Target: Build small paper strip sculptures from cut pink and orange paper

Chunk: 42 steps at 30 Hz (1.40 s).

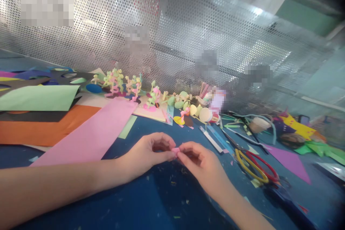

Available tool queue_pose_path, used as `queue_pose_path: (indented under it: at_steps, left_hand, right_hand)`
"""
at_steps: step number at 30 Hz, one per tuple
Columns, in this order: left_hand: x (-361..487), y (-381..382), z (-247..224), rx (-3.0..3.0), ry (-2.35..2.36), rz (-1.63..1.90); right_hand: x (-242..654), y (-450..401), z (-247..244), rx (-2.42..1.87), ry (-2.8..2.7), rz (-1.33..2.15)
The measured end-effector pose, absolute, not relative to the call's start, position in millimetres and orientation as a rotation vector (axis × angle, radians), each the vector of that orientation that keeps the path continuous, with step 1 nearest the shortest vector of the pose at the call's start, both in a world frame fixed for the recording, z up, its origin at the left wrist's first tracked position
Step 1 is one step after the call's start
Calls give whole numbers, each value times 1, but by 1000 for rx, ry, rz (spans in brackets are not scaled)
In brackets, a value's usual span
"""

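Note:
A small folded piece of pink paper is pinched between both hands above the blue table. My left hand grips its left side with thumb and fingertips. From the right, my right hand pinches the other side, fingers curled. Left of the hands lies a long pink paper sheet. To the right rest scissors with one yellow and one red handle loop. A white strip and a blue ruler-like strip lie just beyond my right hand.
Small paper figures stand along the back by a perforated metal screen. Orange and light green paper are stacked at left. A purple sheet and a dark-handled tool lie at right.

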State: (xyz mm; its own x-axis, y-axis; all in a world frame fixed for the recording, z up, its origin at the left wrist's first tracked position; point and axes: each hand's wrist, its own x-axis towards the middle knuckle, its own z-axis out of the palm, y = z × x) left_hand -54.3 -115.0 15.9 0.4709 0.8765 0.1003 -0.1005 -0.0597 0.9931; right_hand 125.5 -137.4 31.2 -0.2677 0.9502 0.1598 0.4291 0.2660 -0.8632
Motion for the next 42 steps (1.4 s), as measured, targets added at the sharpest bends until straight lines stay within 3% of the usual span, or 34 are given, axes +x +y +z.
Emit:
queue_pose_path:
  at_steps: [6, 26, 37, 42]
  left_hand:
    - [-53, -113, 14, 1289, 725, 940]
    - [-53, -113, 18, 1221, 751, 947]
    - [-55, -113, 16, 1179, 681, 906]
    - [-55, -113, 18, 1166, 681, 895]
  right_hand:
    - [125, -138, 32, -1232, -1770, 891]
    - [121, -146, 34, -1214, -1959, 304]
    - [119, -146, 25, -1222, -1933, 286]
    - [117, -144, 24, -1221, -1871, 465]
